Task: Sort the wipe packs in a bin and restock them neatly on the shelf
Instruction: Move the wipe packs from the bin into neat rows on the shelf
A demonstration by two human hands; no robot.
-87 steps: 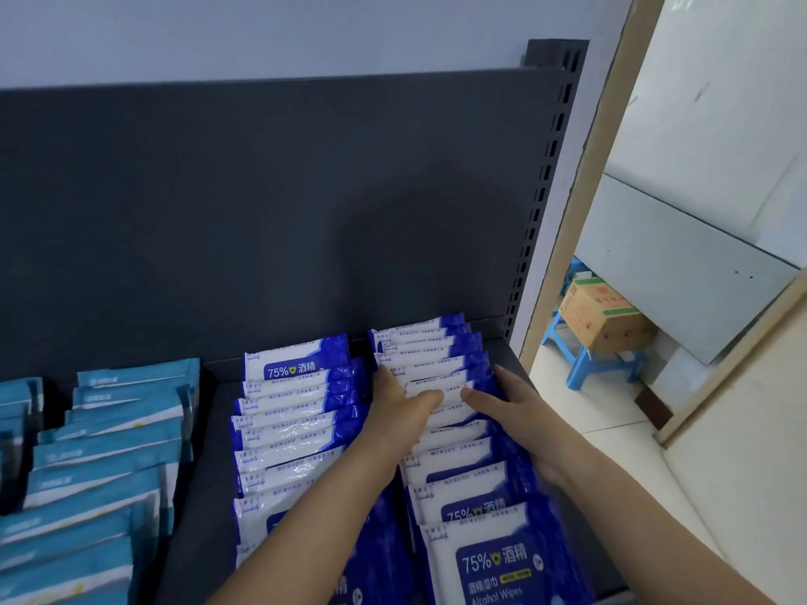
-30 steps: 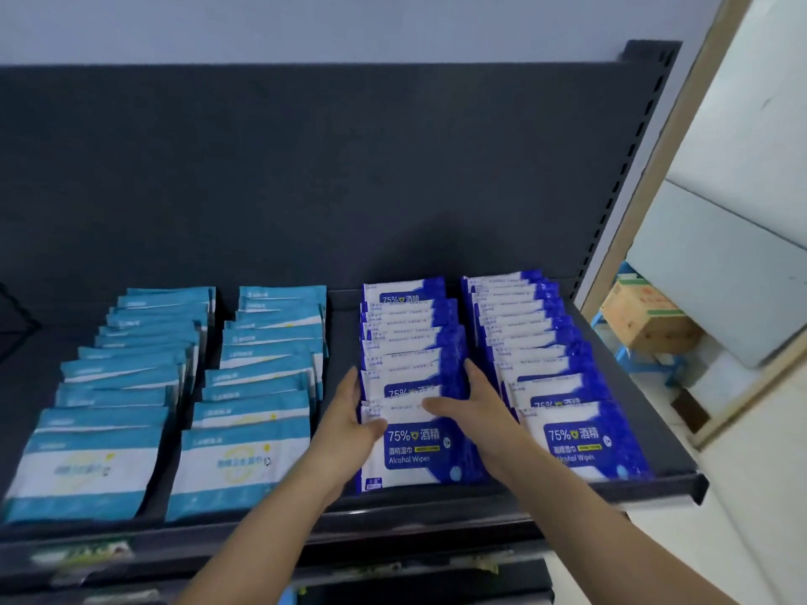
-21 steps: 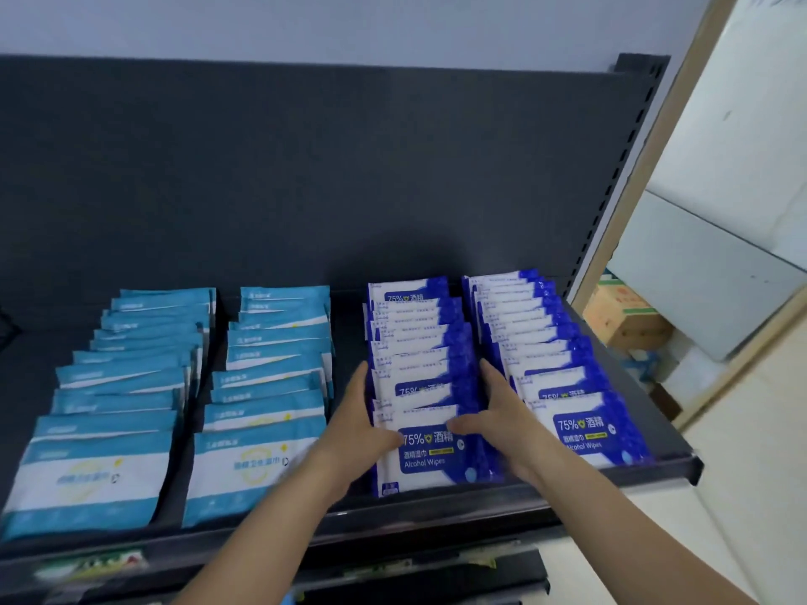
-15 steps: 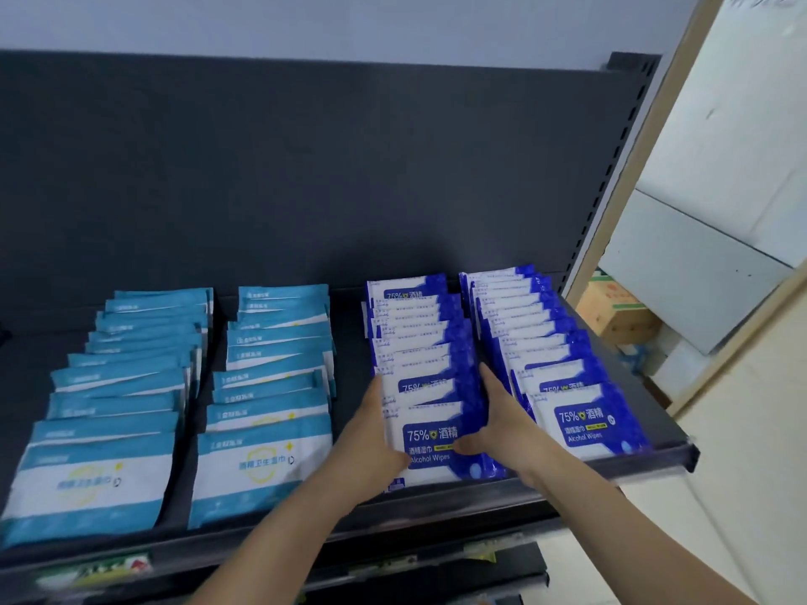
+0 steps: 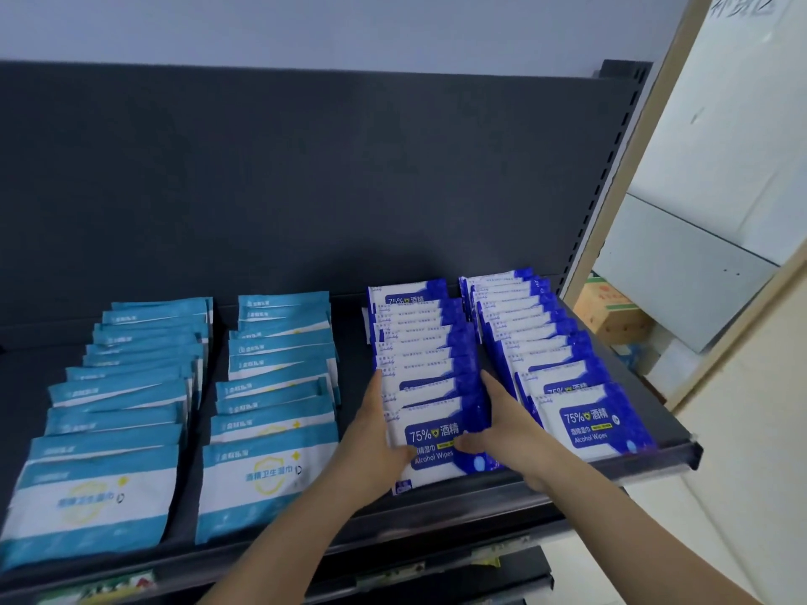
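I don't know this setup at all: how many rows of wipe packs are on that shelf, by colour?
Light blue and white wipe pack rows: 2
Dark blue alcohol wipe pack rows: 2
Total: 4 rows

Covered, cropped and blurred
The left hand (image 5: 376, 447) and right hand (image 5: 508, 432) cover both sides of the front blue pack (image 5: 436, 449); the lower-left teal pack (image 5: 87, 504) runs off the frame; bottom-edge rail labels (image 5: 102, 589) blur beyond reading.

Left hand (image 5: 376, 434) and right hand (image 5: 508, 423) press a blue pack row (image 5: 417, 364).
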